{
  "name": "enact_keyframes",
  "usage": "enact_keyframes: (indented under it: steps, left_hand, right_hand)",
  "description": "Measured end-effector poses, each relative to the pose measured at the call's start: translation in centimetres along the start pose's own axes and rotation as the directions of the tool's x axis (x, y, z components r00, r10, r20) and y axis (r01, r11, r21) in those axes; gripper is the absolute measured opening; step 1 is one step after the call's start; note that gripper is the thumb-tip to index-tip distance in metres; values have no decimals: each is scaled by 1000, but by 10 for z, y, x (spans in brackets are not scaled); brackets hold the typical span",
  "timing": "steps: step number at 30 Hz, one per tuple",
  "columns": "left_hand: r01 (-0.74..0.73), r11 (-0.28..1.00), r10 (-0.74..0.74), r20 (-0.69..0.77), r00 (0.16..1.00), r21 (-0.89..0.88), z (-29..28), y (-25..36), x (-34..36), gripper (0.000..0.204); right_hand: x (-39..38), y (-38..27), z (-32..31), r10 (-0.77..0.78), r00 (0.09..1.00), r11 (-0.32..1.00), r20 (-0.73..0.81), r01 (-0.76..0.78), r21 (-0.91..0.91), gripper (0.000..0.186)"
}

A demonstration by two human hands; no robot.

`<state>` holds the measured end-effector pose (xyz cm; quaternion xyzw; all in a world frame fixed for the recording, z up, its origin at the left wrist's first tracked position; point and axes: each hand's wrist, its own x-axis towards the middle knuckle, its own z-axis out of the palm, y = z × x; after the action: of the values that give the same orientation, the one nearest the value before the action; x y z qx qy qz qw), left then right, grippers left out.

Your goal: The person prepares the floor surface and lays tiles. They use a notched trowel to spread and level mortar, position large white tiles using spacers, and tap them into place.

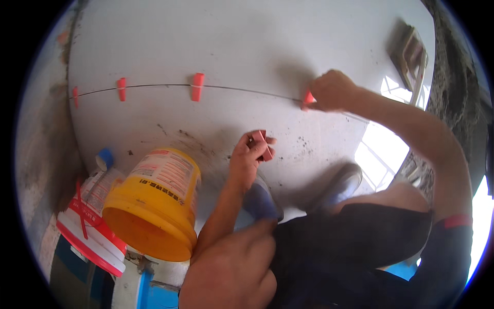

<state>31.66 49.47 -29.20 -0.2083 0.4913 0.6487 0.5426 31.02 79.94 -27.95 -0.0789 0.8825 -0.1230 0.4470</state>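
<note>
Right hand (333,91) pinches a red wedge (309,96) set across the seam (247,90); left hand (246,154), well back from it, curls around reddish pieces (264,146)

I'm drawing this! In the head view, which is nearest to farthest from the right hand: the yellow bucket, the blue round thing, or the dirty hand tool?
From the right hand:
1. Dirty hand tool, to its right.
2. Yellow bucket, lower left.
3. Blue round thing, farther left.
</note>
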Motion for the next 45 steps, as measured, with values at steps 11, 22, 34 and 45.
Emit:
enact_keyframes:
  steps: [11,22,34,45]
  left_hand:
    - [-57,991,68,93,993,-120,7,2,23,36]
    - [-194,836,165,103,981,513,98,16,33,35]
    - [-412,15,-218,406,888,911,202,20,0,34]
    - [-685,-594,-54,828,558,422,246,-111,92,16]
  right_hand:
    - [-10,19,1,-104,995,990,11,103,98,33]
    - [-34,1,96,76,850,939,-521,115,325,27]
    - [-165,-30,201,448,816,-104,-364,453,885,28]
    - [-214,126,233,897,387,229,-211,1,973,35]
